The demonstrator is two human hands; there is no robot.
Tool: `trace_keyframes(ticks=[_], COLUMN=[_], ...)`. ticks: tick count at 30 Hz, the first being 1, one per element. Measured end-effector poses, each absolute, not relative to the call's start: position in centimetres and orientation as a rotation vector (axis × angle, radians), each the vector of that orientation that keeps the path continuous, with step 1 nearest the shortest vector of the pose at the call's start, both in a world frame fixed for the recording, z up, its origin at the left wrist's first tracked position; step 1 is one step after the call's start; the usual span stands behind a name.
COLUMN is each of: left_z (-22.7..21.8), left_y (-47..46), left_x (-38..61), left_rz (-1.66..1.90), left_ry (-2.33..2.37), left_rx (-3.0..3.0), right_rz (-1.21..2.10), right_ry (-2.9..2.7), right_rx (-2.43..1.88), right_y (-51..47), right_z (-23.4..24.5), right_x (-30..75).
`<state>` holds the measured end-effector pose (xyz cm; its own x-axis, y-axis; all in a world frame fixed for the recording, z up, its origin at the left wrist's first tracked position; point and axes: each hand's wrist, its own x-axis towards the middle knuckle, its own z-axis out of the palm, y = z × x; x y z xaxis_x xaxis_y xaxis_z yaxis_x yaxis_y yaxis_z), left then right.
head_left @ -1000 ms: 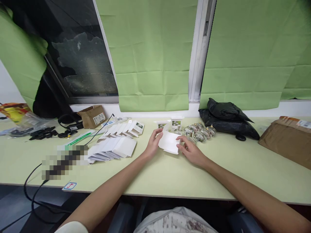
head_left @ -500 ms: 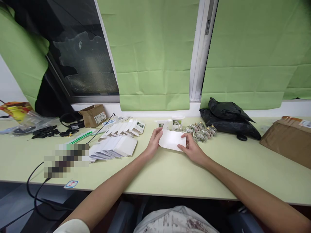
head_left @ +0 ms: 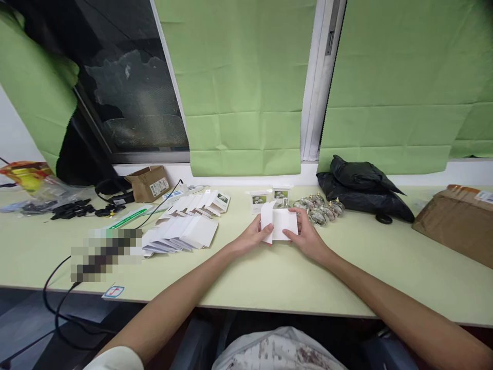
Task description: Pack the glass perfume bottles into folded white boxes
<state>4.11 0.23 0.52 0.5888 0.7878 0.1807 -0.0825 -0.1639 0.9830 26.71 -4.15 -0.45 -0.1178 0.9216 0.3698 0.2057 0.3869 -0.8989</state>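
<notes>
A white cardboard piece [head_left: 285,224], which looks like a small carton, is held above the table between both hands. My left hand [head_left: 254,236] grips its left end, the thumb pressed on a panel that is bent up there. My right hand [head_left: 307,232] pinches the right end, thumb on the near face and fingers behind. Just beyond stand two white boxes with flower pictures, one on the left [head_left: 259,199] and one on the right [head_left: 280,194]. Beside them lie several small glass bottles [head_left: 321,211] with gold-coloured tops.
Left of my hands, several flat white cartons [head_left: 181,232] lie in two overlapping rows on the table [head_left: 246,282]. Black plastic bags [head_left: 360,190] and a brown package [head_left: 456,221] lie to the right. A small brown box [head_left: 148,185] and black cables [head_left: 57,288] are on the left.
My left hand has shifted down and to the right, its thumb now on the front of the cardboard. The left panel has been bent upward, and the left picture box shows more fully.
</notes>
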Motion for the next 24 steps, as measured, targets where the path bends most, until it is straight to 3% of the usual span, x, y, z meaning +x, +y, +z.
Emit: trace_keyframes(ticks=[24], left_z=[0.7], left_y=[0.4], left_x=[4.3], left_rz=[0.918], left_ry=[0.677], left_rx=[1.53], right_rz=[0.999], right_ry=[-1.477], right_rx=[-0.81], right_y=[-2.8], right_z=[-1.1], right_x=[27.0])
